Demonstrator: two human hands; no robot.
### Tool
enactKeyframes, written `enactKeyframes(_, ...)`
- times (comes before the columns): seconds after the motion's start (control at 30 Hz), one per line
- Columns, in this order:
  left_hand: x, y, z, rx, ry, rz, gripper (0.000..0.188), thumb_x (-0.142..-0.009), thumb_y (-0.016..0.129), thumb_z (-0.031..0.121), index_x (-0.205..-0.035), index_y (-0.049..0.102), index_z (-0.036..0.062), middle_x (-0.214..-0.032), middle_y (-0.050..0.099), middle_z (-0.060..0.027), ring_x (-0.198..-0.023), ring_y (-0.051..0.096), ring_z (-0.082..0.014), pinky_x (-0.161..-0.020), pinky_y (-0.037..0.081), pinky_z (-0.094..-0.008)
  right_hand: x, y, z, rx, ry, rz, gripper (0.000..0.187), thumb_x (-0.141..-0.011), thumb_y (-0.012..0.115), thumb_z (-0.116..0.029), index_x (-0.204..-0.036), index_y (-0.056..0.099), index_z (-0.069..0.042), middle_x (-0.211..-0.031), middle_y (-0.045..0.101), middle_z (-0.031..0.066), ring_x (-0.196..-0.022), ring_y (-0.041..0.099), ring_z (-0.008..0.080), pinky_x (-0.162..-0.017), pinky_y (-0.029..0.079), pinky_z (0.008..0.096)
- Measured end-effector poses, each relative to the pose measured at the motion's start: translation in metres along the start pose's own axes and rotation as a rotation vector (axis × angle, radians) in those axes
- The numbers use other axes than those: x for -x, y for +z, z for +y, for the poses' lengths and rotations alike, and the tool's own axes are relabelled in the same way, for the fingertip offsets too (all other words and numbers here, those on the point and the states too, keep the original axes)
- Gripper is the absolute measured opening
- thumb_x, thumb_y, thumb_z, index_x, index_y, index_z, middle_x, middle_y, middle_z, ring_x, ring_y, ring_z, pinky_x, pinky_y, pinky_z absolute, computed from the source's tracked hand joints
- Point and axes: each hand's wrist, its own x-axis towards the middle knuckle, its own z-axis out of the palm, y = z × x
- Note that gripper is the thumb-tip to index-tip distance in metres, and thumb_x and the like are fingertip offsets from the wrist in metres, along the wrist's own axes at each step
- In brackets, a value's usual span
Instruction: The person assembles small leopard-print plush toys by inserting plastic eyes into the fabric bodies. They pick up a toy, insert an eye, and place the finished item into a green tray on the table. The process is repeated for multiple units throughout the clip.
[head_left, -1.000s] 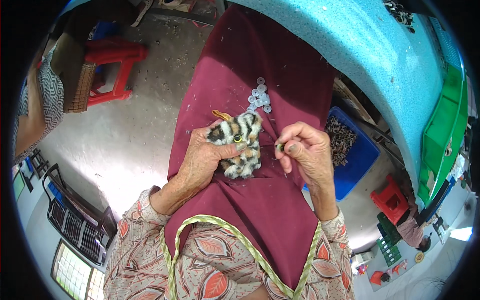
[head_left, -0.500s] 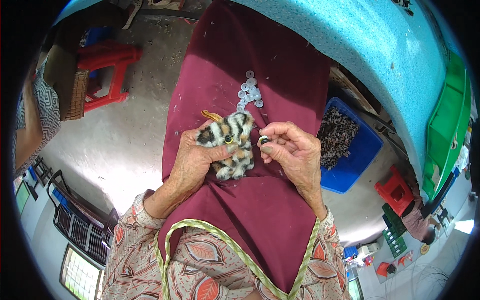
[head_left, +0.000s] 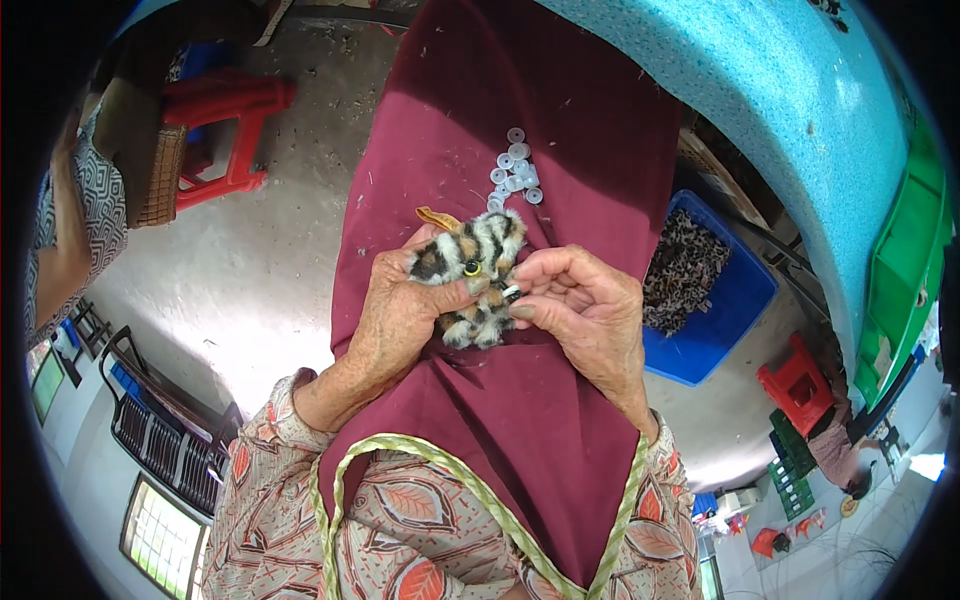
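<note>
My left hand (head_left: 400, 300) is closed around a small plush toy (head_left: 487, 240) in black, white and tan striped fur. One round yellow toy eye (head_left: 472, 268) with a black centre sits on its face, just above my left thumb. Between thumb and fingertips, my right hand (head_left: 580, 300) pinches a loose toy eye (head_left: 512, 292), held edge-on against the toy's right side. Whether its stem is in the fur I cannot tell. A tan tab (head_left: 436, 218) sticks out at the toy's top left. Several translucent plastic washers (head_left: 516, 170) lie on the maroon apron (head_left: 430, 130) beyond the toy.
At the right, a blue bin (head_left: 720, 335) holds dark patterned fur pieces (head_left: 685, 270). A light-blue speckled surface (head_left: 760, 80) curves along the upper right, beside a green tray (head_left: 905, 270). Red stools (head_left: 240, 150) stand at both sides. Another person's arm (head_left: 68, 230) shows at the far left.
My right hand has moved left, bringing the loose toy eye up to the plush toy and turning it edge-on. The toy and my left hand have shifted slightly right in view.
</note>
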Motion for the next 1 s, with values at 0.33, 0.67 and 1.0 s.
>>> enactKeyframes(0.33, 0.000, -0.001, 0.009, 0.380, -0.222, -0.139, 0.035, -0.082, 0.067, 0.004, -0.115, 0.058, -0.0036, -0.099, 0.068, -0.0116, -0.088, 0.066, -0.0203, -0.081, 0.054, -0.0323, -0.007, 0.003, 0.016, -0.337, 0.086, 0.037, 0.017, -0.086, 0.062, 0.002, -0.102, 0.058, 0.005, -0.086, 0.062, 0.0068, -0.075, 0.061, 0.0104, -0.070, 0.051, 0.0227)
enactKeyframes(0.67, -0.001, 0.001, 0.001, 0.253, -0.186, -0.053, 0.030, -0.082, 0.068, 0.003, -0.111, 0.061, -0.0030, -0.099, 0.068, -0.0091, -0.087, 0.065, -0.0159, -0.079, 0.053, -0.0292, -0.020, 0.007, 0.021, -0.050, -0.174, 0.151, 0.015, -0.089, 0.057, 0.003, -0.103, 0.058, 0.004, -0.095, 0.062, 0.0058, -0.085, 0.057, 0.0077, -0.078, 0.048, 0.0220)
enactKeyframes(1.0, 0.000, 0.000, 0.005, 0.364, -0.254, -0.082, 0.036, -0.080, 0.068, 0.000, -0.114, 0.058, -0.0014, -0.100, 0.067, -0.0076, -0.091, 0.065, -0.0174, -0.084, 0.053, -0.0300, -0.020, 0.012, 0.031, -0.102, -0.099, 0.167, 0.016, -0.086, 0.056, 0.008, -0.102, 0.058, 0.003, -0.095, 0.064, 0.0060, -0.086, 0.060, 0.0074, -0.077, 0.048, 0.0203)
